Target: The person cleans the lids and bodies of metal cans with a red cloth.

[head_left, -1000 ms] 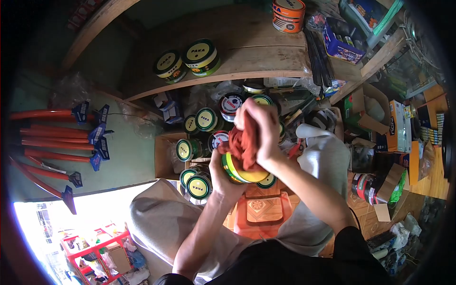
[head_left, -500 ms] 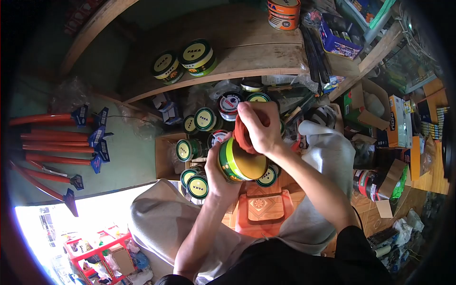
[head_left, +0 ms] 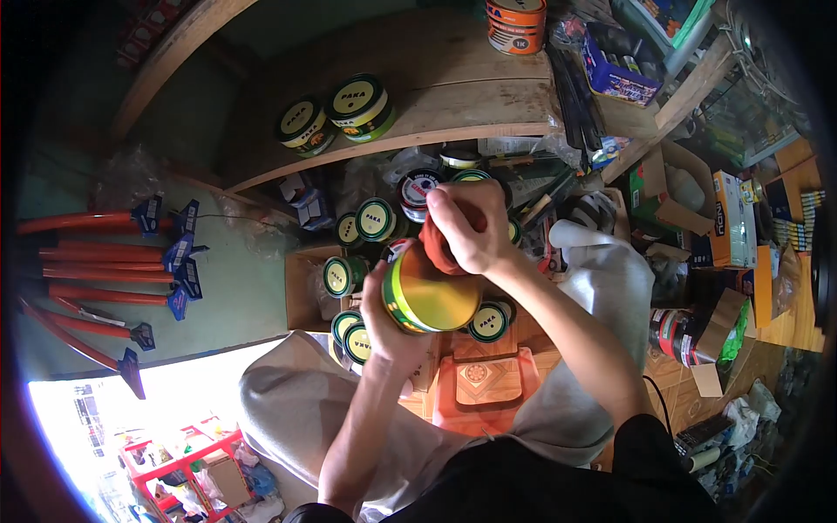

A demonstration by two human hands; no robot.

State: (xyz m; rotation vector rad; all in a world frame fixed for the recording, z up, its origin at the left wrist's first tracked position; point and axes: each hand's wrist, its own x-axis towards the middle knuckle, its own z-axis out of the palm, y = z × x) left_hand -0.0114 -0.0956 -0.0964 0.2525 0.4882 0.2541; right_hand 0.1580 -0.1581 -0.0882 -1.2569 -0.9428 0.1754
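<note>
My left hand [head_left: 388, 327] is wrapped round the side of a green and yellow can [head_left: 449, 305], tilted so its plain gold-coloured end faces me. In my right hand [head_left: 475, 228] is a bunched red cloth [head_left: 438, 247], pressed against the can's upper edge. Behind my hands stand several PAKA cans with yellow and dark green lids, such as the green-lidded can [head_left: 377, 219] and another can [head_left: 488, 322] just below the held one. A can with a red and white lid [head_left: 418, 193] sits near my right hand.
Two PAKA cans [head_left: 357, 106] and an orange can [head_left: 516, 28] stand on the wooden shelf [head_left: 453, 78]. Orange-handled tools [head_left: 109, 259] lie at the left. A reddish plastic stool [head_left: 486, 418] is between my knees. Cardboard boxes [head_left: 667, 196] crowd the right.
The can has shifted slightly left and turned, so more of its gold end shows. My right hand and the cloth have moved a little left along its edge.
</note>
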